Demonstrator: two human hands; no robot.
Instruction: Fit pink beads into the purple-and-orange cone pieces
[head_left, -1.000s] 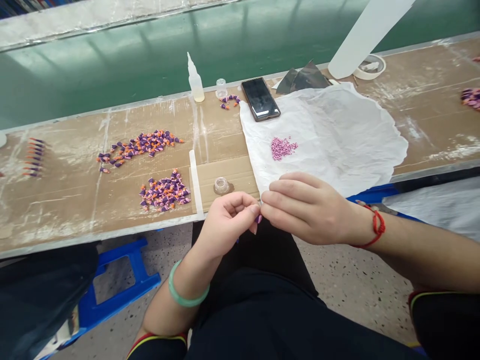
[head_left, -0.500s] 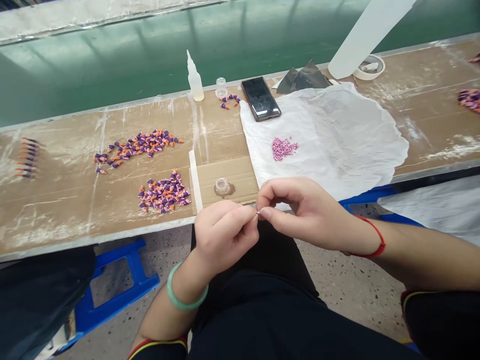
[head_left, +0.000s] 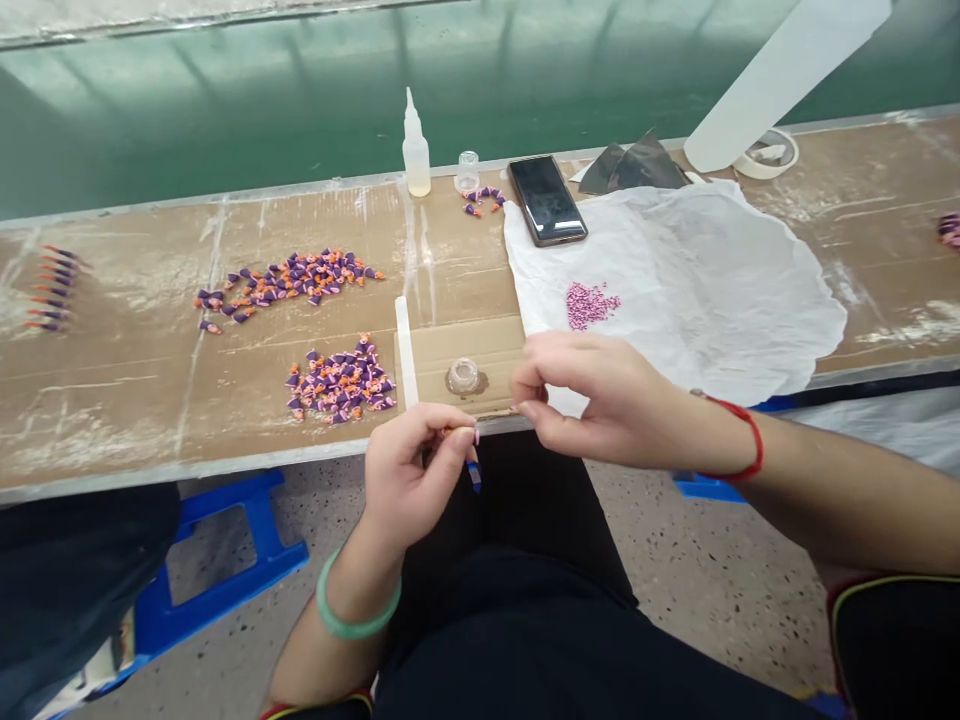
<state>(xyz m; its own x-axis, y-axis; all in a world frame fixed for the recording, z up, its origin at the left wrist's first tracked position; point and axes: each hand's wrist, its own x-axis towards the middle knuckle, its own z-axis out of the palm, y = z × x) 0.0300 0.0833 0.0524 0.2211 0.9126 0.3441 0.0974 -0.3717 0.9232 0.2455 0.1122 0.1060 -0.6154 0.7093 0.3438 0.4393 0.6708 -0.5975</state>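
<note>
My left hand pinches a thin stick with a blue-purple end, and a bit of orange shows at its fingertips. My right hand hangs over the front edge of a cardboard piece, its thumb and fingertips curled close together. Nothing shows between them, though a tiny item could be hidden. Pink beads lie in a heap on crumpled white paper, just beyond my right hand. Two piles of purple-and-orange clay pieces lie on the brown bench top to the left.
A clear jar stands on the cardboard beside a white strip. Along the back are a glue bottle, a phone, and a tape roll. Finished sticks lie at the far left. A blue stool stands below.
My hands have moved apart. The left hand has dropped lower and now shows a stick with a blue-purple end, while the right has drawn away to the right. The view has shifted slightly.
</note>
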